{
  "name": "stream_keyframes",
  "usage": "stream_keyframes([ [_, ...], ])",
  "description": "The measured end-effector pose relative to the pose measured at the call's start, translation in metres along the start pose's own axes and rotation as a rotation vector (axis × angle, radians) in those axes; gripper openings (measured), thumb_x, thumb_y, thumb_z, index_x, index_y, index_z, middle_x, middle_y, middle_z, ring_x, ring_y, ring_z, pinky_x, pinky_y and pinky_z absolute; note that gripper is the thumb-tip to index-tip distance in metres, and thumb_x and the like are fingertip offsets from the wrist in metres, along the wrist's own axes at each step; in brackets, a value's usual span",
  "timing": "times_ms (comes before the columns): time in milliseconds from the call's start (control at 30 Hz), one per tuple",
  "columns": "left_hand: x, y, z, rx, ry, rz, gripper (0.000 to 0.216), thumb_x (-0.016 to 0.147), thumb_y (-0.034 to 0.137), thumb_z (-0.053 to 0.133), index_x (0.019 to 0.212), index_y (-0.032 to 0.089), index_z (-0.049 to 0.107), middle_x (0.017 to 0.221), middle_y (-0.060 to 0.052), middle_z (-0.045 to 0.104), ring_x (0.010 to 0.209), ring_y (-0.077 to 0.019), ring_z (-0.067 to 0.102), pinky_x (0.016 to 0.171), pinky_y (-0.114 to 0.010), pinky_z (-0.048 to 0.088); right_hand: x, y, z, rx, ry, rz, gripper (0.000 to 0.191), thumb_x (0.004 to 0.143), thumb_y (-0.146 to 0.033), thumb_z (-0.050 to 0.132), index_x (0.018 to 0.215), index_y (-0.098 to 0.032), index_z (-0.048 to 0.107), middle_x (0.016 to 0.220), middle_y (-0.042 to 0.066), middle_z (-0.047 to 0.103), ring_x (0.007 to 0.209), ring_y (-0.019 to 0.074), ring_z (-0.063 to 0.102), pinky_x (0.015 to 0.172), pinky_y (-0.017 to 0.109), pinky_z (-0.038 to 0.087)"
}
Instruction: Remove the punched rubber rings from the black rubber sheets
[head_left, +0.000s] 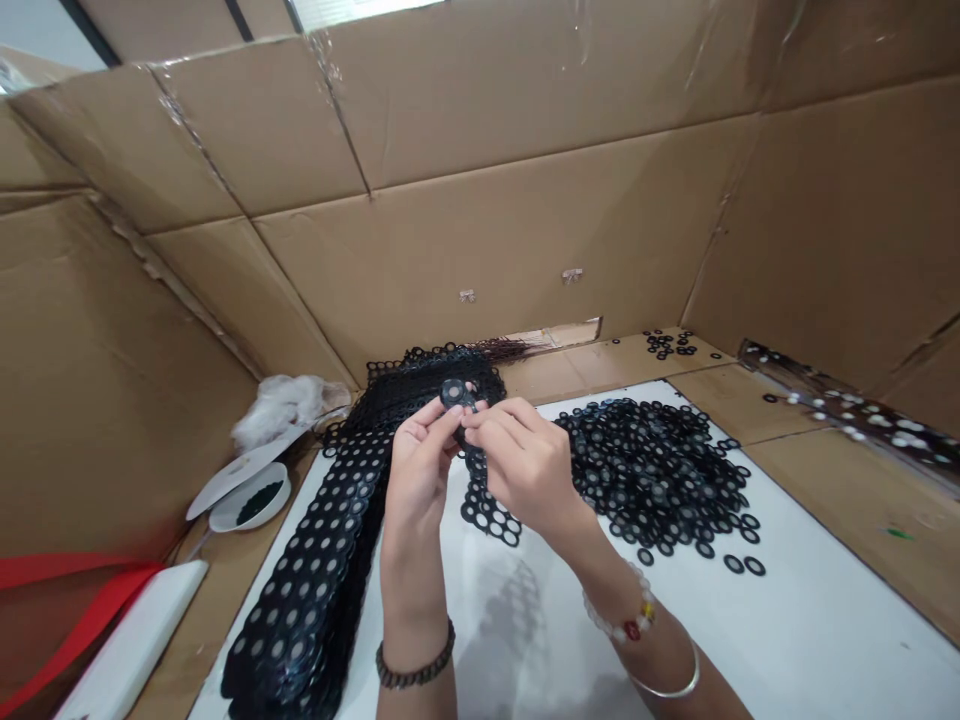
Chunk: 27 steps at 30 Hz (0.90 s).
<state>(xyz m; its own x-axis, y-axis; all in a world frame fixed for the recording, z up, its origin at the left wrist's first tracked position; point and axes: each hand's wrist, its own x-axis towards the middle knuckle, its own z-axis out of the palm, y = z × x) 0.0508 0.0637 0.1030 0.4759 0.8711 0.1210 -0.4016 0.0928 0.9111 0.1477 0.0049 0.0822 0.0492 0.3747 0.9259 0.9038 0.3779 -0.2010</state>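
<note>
- The left hand's (418, 452) fingers are clamped on a black ring (453, 392), held up near the middle of the head view.
- The right hand's (534, 462) fingertips are drawn together just below that ring; what they pinch is too small and too covered to make out.
- At six o'clock from the hands, a patch of linked rings (491, 518) hangs down; its upper part is hidden behind the fingers, so I cannot tell how it joins the held ring.
- At three to four o'clock, a pile of loose rings (654, 478) lies on the white board (810, 640); those underneath are buried.
- Toward eight o'clock, a long stack of linked rings (296, 570) runs down beside the left forearm, which partly covers it; its near end is cut off by the bottom edge.
- Between eight and nine o'clock, a white bowl (276, 500) holds dark bits (259, 502), too fine to identify.
- Farther out at eight o'clock, a red strap (112, 640) leaves the frame at the left.
</note>
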Motion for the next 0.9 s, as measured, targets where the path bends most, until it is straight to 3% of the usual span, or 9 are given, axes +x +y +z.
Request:
stream_keyframes([
  [167,0.011,-0.011,0.001,-0.1,0.116,-0.002,0.026,0.059,0.014,0.075,0.084,0.011,0.071,0.074,-0.006,0.071,0.057,-0.0098,0.063,0.059,-0.016,0.051,-0.001,-0.003,0.003,0.077,0.142,-0.063,0.022,0.082,0.001,0.044,0.072,-0.017,0.051,0.074,0.004,0.067,0.072,0.0149,0.06,0.061,0.025,0.049],
  [300,0.024,-0.016,-0.018,-0.078,0.352,0.139,0.019,0.06,0.012,0.072,0.079,0.011,0.07,0.073,-0.004,0.071,0.06,-0.0094,0.065,0.057,-0.014,0.05,0.003,-0.02,-0.027,0.283,0.371,-0.026,0.021,0.079,0.002,0.048,0.081,-0.018,0.054,0.075,0.004,0.066,0.067,0.0137,0.059,0.059,0.027,0.05],
  [400,0.024,-0.013,-0.028,0.024,0.344,0.232,0.022,0.066,0.015,0.071,0.087,0.011,0.07,0.08,-0.006,0.072,0.068,-0.0107,0.066,0.063,-0.016,0.052,0.007,-0.025,-0.05,0.376,0.61,0.11,0.024,0.08,0.0,0.051,0.094,-0.019,0.057,0.076,0.001,0.063,0.063,0.0114,0.058,0.05,0.023,0.048],
  [467,0.018,-0.01,-0.023,0.105,0.29,0.223,0.023,0.07,0.019,0.07,0.092,0.012,0.07,0.084,-0.007,0.072,0.074,-0.0134,0.067,0.066,-0.019,0.054,0.008,-0.019,-0.054,0.404,0.673,0.302,0.024,0.083,-0.005,0.052,0.099,-0.021,0.058,0.078,0.0,0.061,0.059,0.0097,0.058,0.047,0.021,0.049],
  [567,0.002,-0.006,-0.005,0.226,0.173,0.17,0.022,0.072,0.022,0.069,0.092,0.012,0.071,0.086,-0.009,0.073,0.081,-0.0176,0.067,0.069,-0.023,0.055,0.009,-0.005,-0.04,0.497,0.474,0.584,0.017,0.085,-0.011,0.054,0.096,-0.02,0.063,0.083,0.001,0.065,0.066,0.0117,0.064,0.059,0.023,0.056],
  [633,-0.008,-0.004,0.006,0.293,0.097,0.151,0.02,0.073,0.022,0.068,0.092,0.013,0.071,0.085,-0.008,0.073,0.082,-0.0192,0.067,0.069,-0.024,0.055,0.007,0.002,-0.026,0.53,0.354,0.647,0.014,0.084,-0.014,0.056,0.093,-0.019,0.066,0.086,0.003,0.069,0.076,0.0151,0.067,0.069,0.027,0.057],
  [767,-0.019,-0.001,0.016,0.412,-0.005,0.147,0.017,0.077,0.021,0.065,0.092,0.016,0.072,0.082,-0.005,0.073,0.076,-0.0176,0.067,0.072,-0.025,0.054,0.003,0.003,-0.007,0.429,0.293,0.555,0.017,0.084,-0.014,0.054,0.091,-0.02,0.069,0.09,0.003,0.07,0.081,0.0167,0.066,0.076,0.031,0.057],
  [900,-0.021,0.002,0.015,0.492,-0.041,0.156,0.019,0.081,0.023,0.061,0.095,0.019,0.072,0.081,-0.002,0.072,0.074,-0.0155,0.066,0.07,-0.022,0.051,0.003,-0.001,-0.008,0.412,0.188,0.452,0.018,0.083,-0.013,0.055,0.09,-0.02,0.069,0.093,0.004,0.07,0.087,0.0171,0.066,0.084,0.031,0.054],
])
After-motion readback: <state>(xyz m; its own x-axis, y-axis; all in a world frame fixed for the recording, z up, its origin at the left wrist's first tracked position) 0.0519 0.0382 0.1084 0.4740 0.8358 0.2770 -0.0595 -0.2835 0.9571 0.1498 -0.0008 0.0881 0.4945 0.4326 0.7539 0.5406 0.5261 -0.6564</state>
